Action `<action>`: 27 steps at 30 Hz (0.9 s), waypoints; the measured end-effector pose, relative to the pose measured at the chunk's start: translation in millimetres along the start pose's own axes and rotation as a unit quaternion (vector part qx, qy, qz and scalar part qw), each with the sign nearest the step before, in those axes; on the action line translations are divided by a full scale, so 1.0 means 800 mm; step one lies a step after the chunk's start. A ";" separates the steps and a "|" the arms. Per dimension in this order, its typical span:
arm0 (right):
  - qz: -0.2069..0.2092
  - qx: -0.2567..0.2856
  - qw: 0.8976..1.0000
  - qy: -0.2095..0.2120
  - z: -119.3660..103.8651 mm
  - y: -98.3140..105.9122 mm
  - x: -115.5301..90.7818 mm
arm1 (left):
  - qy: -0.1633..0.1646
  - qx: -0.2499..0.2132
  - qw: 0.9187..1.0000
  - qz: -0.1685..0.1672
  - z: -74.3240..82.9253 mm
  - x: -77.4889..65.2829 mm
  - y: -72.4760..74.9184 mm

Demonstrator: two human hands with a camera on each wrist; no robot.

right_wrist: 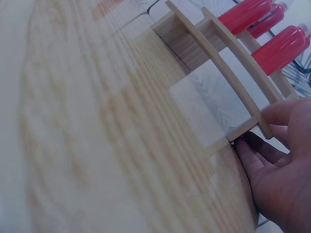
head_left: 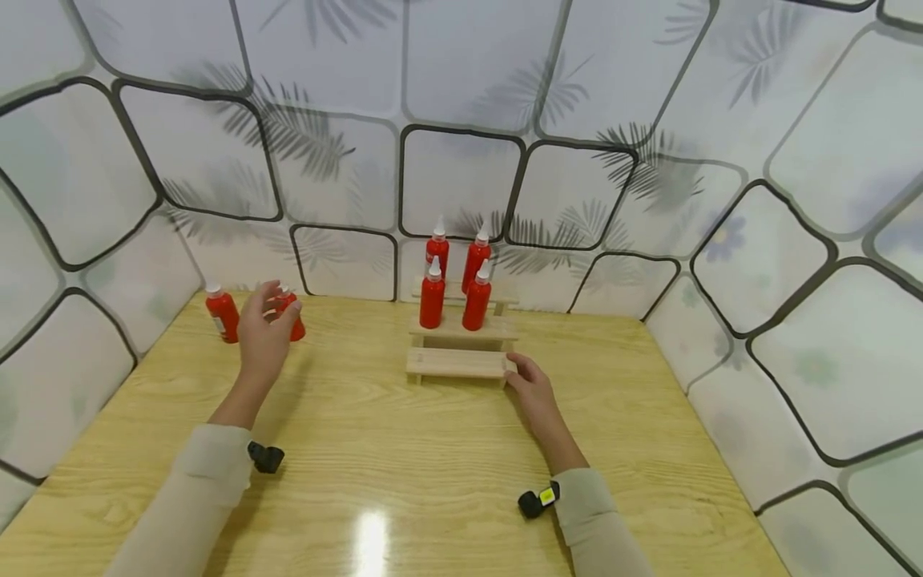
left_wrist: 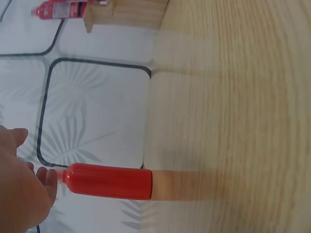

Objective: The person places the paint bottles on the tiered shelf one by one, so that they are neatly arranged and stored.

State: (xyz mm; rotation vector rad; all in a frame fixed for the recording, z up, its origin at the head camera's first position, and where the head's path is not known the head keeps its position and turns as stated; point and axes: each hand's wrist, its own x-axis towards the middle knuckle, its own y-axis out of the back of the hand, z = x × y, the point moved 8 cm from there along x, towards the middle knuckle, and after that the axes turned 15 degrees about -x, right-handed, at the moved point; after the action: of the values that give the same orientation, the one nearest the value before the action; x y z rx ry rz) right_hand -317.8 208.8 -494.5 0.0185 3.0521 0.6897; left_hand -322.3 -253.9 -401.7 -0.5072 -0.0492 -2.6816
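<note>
My left hand (head_left: 265, 330) is at the upper end of a red squeeze bottle (head_left: 292, 320) that stands at the left of the table. In the left wrist view its fingertips (left_wrist: 48, 180) overlap the nozzle of that bottle (left_wrist: 109, 181), and the thumb stands apart from them. My right hand (head_left: 534, 393) grips the right end of the lowest step of a wooden stepped rack (head_left: 457, 363), thumb above and fingers below in the right wrist view. Red bottles with white nozzles, such as this front one (head_left: 431, 300), stand in pairs on the two upper steps.
Another red bottle (head_left: 223, 315) stands further left, just beyond the left hand. The light wood table (head_left: 418, 457) meets a patterned wall covering (head_left: 346, 184) at the back and both sides. The rack stands close to the back wall.
</note>
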 end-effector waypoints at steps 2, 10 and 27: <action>-0.010 0.002 1.000 -0.007 -0.001 0.000 -0.001 | 0.011 0.004 1.000 0.001 -0.006 0.005 0.001; 0.002 0.006 1.000 -0.006 0.019 -0.002 0.010 | 0.032 0.022 0.999 0.014 -0.024 0.021 0.005; 0.012 0.009 1.000 0.003 0.018 -0.003 0.009 | 0.094 0.034 0.995 -0.018 -0.061 0.034 0.017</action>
State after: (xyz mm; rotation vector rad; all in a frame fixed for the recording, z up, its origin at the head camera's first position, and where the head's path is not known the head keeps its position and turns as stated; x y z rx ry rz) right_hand -324.8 213.0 -508.2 0.0545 3.0683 0.6646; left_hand -356.9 -282.6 -438.1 -0.2349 -0.0960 -2.7402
